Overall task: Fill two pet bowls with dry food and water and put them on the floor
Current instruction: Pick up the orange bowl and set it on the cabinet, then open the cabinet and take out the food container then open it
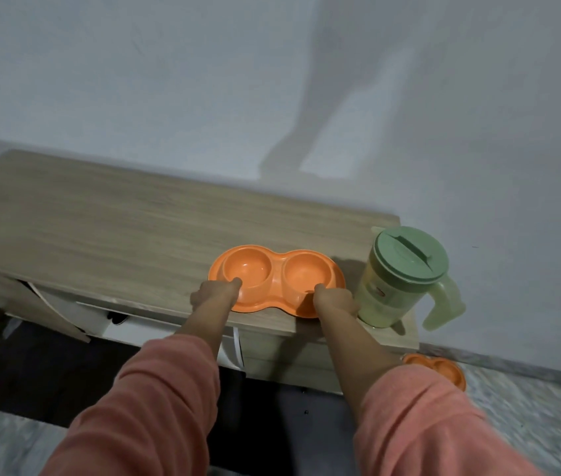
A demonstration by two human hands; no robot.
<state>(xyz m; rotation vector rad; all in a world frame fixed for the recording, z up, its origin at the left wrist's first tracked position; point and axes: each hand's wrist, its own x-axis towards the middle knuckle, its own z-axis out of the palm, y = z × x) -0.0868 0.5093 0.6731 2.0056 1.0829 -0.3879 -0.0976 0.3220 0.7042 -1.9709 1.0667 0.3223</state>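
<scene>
An orange double pet bowl (301, 267) with two round wells lies on the right part of a wooden cabinet top (117, 231), near its front edge. Nothing shows in either well. My left hand (215, 292) grips the bowl's near rim at the left well, thumb over the edge. My right hand (335, 298) grips the near rim below the right well. A second orange double bowl (444, 369) lies on the floor to the right of the cabinet, partly hidden by my right sleeve.
A pale green lidded pitcher (399, 280) stands on the cabinet's right end, just right of my right hand, handle pointing right. A white wall runs behind. An open cabinet door (49, 310) hangs at the lower left. Dark flooring and a pale rug lie below.
</scene>
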